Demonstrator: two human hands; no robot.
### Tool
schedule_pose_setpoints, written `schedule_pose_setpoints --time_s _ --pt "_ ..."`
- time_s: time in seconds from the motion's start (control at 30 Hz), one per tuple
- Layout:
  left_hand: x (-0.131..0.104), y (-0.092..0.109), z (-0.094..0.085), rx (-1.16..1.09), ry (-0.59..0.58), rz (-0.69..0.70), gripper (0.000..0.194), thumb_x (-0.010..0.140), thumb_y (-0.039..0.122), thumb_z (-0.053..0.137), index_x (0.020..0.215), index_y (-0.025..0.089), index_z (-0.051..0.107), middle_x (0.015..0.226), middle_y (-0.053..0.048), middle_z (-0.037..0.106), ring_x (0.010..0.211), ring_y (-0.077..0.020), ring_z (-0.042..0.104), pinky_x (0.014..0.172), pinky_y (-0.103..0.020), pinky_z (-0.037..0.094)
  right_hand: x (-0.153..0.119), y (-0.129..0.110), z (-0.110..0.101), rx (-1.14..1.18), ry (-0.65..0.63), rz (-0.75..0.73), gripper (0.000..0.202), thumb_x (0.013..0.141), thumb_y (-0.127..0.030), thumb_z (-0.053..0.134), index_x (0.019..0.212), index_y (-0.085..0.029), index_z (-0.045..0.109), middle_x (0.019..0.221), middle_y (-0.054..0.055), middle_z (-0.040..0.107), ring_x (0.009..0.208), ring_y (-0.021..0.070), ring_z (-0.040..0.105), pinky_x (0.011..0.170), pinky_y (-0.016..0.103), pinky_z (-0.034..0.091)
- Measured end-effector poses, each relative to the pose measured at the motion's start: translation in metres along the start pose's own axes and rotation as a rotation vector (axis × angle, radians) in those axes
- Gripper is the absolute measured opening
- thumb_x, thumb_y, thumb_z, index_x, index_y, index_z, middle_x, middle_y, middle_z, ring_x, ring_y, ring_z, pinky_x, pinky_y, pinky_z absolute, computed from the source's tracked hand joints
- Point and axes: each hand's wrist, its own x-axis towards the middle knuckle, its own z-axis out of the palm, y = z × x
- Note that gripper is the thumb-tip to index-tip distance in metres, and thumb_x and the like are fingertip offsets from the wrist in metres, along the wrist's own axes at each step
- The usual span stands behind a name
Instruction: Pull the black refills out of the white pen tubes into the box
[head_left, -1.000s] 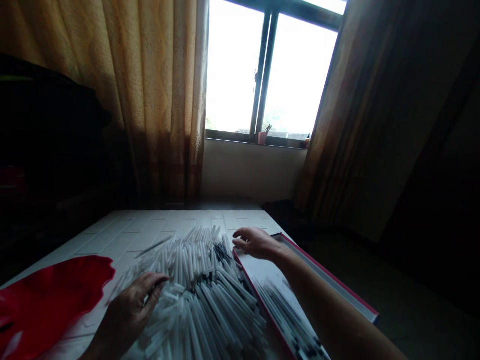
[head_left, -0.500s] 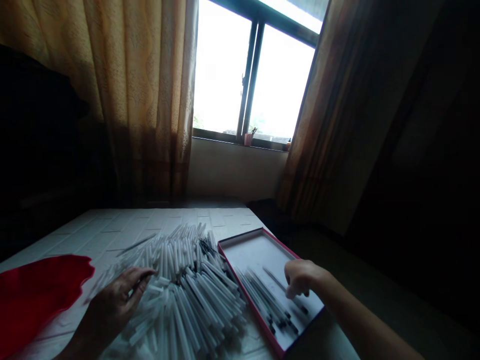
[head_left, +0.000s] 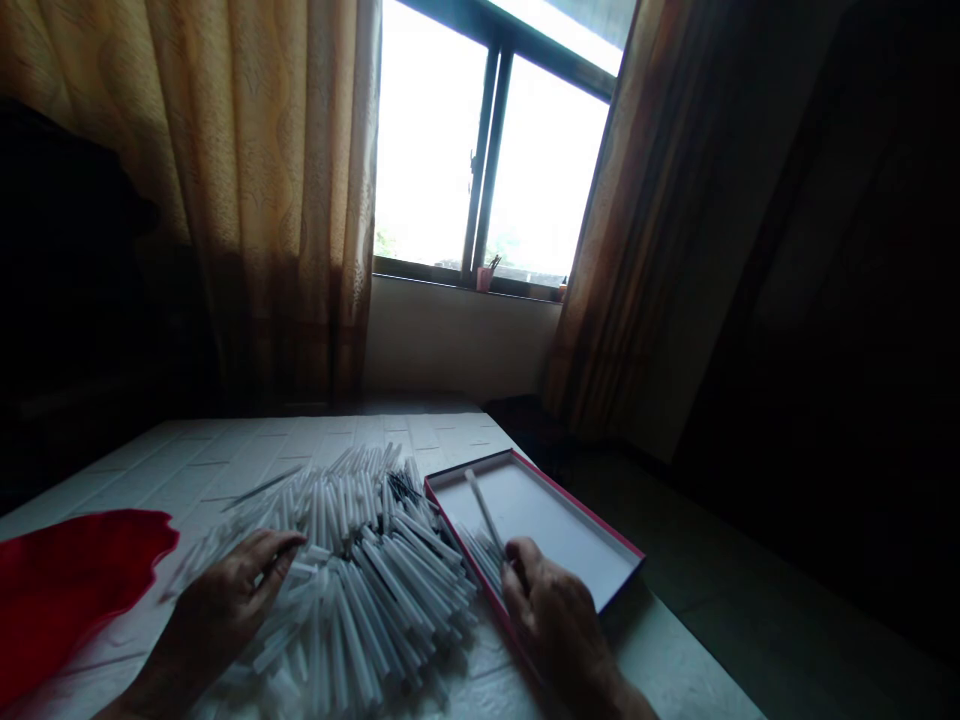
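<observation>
A large heap of slim, translucent white tubes (head_left: pixel 405 600) fans out on the table, with some dark thin pieces among them. My left hand (head_left: pixel 232 600) is at the heap's left side, thumb and fingertips pinched together; anything between them is too small to make out. Over the near part of a shallow red-edged box lid (head_left: pixel 566 500), my right hand (head_left: pixel 551 610) grips a slim pen-like tube (head_left: pixel 484 510), which slants up and away from the fingers. Several similar tubes (head_left: pixel 480 555) lie along the lid's left side, partly hidden by that hand.
Red cloth-like material (head_left: pixel 82 590) with a wavy edge lies at the table's left. The white table (head_left: pixel 247 445) has a brick pattern. Beyond it are a window with a small pink cup (head_left: pixel 484 278) on the sill, and patterned curtains (head_left: pixel 277 180).
My right hand has moved left and nearer within the lid, and the tube it holds now points upward. My left hand has barely moved. The view has shifted slightly.
</observation>
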Motion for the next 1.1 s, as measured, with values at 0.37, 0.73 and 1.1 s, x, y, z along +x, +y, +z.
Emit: schedule_pose_setpoints --time_s 0.37,0.73,1.1 --pt "-0.001 0.006 0.005 0.022 0.040 0.081 0.061 0.099 0.067 0.034 0.089 0.022 0.074 0.082 -0.005 0.079 0.068 -0.0177 0.079 0.057 -0.018 0.060 -0.033 0.006 0.048 0.068 0.560 -0.179 0.029 0.107 -0.032 0.033 0.101 -0.020 0.058 0.076 0.007 0.074 0.062 0.0208 0.074 0.056 0.026 0.054" --pt "-0.012 0.047 -0.005 0.068 0.085 0.236 0.042 0.102 0.055 0.040 0.122 0.025 0.061 0.108 -0.009 0.072 0.097 -0.0238 0.072 0.084 -0.033 0.059 -0.032 -0.061 0.050 0.536 0.496 -0.339 0.021 0.095 -0.019 0.054 0.106 -0.021 0.072 0.076 0.005 0.070 0.063 0.0180 0.068 0.060 0.025 0.051" --pt "0.002 0.042 -0.014 0.083 0.158 0.253 0.035 0.106 0.043 0.042 0.095 0.023 0.068 0.080 -0.001 0.071 0.066 -0.0134 0.072 0.056 -0.017 0.054 0.052 -0.106 0.048 1.653 -0.263 0.117 0.052 0.060 -0.044 0.089 0.096 -0.020 0.061 0.068 -0.004 0.067 0.050 0.0096 0.057 0.045 0.018 0.038"
